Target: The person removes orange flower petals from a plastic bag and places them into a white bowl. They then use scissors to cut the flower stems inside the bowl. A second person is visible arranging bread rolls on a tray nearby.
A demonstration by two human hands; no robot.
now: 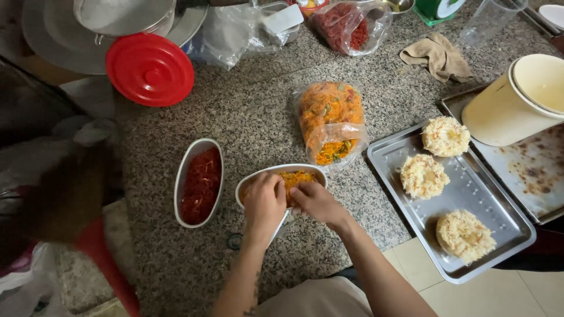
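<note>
Both hands, left hand point(264, 202) and right hand point(315, 202), are digging into the oval dish point(258, 179) of orange shreds; red-filled dish point(200, 182) sitting at nine o'clock, steel tray point(470, 194) at three.

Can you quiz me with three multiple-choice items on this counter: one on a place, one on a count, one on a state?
1. Where does the oval dish of red shreds lie relative to the oval dish of orange shreds?
A. To its left in the picture
B. On the metal tray
C. Behind the red lid

2. How many round crumb-coated pieces sit on the metal tray?
A. One
B. Three
C. Five

3. What are the left hand and the right hand doing?
A. Both lifted off the counter
B. Both down in the orange dish, close together
C. Each gripping the cloth

Answers: 1 A, the red dish lies on the granite just left of the orange one. 2 B, three pieces stand apart along the tray. 3 B, both hands meet over the orange filling.
</note>
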